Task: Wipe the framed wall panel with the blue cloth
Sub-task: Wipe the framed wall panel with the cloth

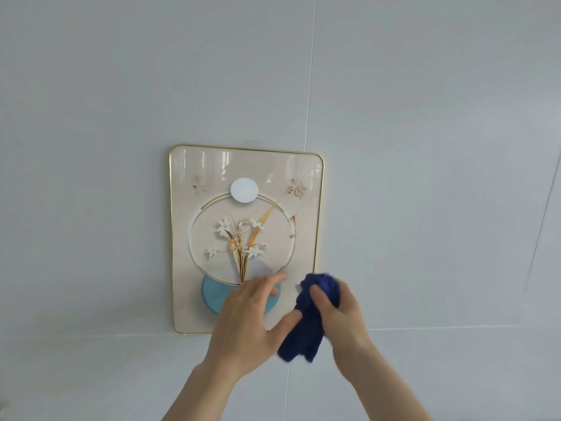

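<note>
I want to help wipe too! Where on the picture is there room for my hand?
The top half of the panel is free, above and beside the white round disc, up to the gold frame. The left strip is open too. The bottom right is crowded: the left hand spreads there, and the right hand grips the blue cloth.

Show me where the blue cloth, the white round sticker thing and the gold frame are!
blue cloth (306, 332): head view, on its hanging lower folds.
white round disc (244, 190): head view, at its centre.
gold frame (171, 238): head view, on its left edge.
</note>
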The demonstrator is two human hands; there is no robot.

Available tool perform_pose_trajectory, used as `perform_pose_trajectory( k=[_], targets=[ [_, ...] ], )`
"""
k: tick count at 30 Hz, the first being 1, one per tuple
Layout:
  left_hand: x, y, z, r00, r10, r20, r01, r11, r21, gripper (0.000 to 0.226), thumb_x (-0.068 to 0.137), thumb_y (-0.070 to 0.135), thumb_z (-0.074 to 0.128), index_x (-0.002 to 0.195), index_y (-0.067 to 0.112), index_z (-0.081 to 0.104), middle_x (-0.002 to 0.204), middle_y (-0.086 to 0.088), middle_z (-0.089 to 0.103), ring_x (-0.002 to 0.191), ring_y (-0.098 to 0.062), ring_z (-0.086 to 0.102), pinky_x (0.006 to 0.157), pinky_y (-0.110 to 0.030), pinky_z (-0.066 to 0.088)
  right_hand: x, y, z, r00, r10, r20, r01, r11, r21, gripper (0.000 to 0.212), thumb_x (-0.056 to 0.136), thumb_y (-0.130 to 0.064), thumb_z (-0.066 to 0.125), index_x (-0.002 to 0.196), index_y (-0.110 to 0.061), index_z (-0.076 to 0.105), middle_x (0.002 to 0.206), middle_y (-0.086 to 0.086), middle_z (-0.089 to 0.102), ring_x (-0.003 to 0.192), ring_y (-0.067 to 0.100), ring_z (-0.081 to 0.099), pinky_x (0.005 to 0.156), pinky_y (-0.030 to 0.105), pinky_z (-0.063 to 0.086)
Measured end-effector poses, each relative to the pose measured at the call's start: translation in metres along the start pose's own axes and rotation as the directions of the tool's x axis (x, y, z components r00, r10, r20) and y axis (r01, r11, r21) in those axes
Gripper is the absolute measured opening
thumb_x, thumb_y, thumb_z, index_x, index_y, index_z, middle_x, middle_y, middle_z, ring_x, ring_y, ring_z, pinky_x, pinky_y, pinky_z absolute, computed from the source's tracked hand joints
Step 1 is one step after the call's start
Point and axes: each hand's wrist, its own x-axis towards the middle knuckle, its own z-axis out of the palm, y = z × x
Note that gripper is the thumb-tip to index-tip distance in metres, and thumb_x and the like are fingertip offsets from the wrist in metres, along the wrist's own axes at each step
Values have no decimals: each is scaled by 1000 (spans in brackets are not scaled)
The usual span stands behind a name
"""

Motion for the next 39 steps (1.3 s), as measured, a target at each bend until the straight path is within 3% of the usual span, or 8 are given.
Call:
perform_pose_trajectory(
  k=[3,6,10,13,16,19,29,39],
  targets=[
    [28,-12,1,985,64,-160,-46,992,114,59,95,64,50,146,34,47,141,16,55,136,-9,48,116,-29,36,20,-32,5,958,-281,-53,275,956,-102,35,107,-9,51,121,-42,53,91,1,74,73,17,74,59,30,55],
    [63,-20,2,955,137,-261,-80,973,217,60,102,55,44,153,23,45,159,3,46,153,-20,37,128,-42,27,56,-49,16,829,-559,9,545,805,-235,36,102,-9,46,114,-43,47,119,16,58,82,36,65,58,45,51],
    [99,-31,4,936,195,-293,-96,942,320,62,108,46,29,161,15,31,172,-3,28,162,-21,18,133,-44,9,93,-53,36,641,-760,108,700,521,-488,61,103,-13,49,159,-28,29,146,-3,36,131,33,53,100,51,57],
    [113,-45,11,933,211,-292,-94,926,367,63,108,43,25,164,13,24,174,-4,19,163,-21,11,133,-47,11,110,-52,47,509,-845,164,726,319,-609,60,104,-16,54,161,-17,35,155,10,42,140,31,47,110,42,51],
    [119,-60,20,926,232,-297,-110,921,375,61,109,38,22,164,11,24,174,-4,17,163,-20,10,132,-48,14,128,-43,57,421,-884,204,643,132,-755,52,107,-32,50,156,-14,46,161,11,48,150,32,43,125,52,35],
    [123,-72,24,911,273,-309,-145,914,379,59,109,33,21,164,11,24,174,-4,17,163,-18,10,133,-46,12,142,-27,66,358,-911,203,634,78,-770,49,109,-29,49,153,-8,51,163,14,47,156,33,37,130,54,28],
    [133,-83,42,859,331,-391,-110,864,491,63,108,39,16,164,10,21,174,-6,19,162,-22,14,133,-46,12,147,45,61,251,-943,220,707,23,-707,41,102,-12,61,142,-1,62,156,20,52,152,37,44,128,57,34],
    [134,-85,46,850,336,-406,-100,860,501,66,107,42,17,164,11,22,173,-4,21,162,-22,16,133,-45,12,118,111,8,325,-852,411,663,-104,-741,59,86,18,70,141,-3,64,155,15,56,151,33,47,119,57,46]
  ],
)
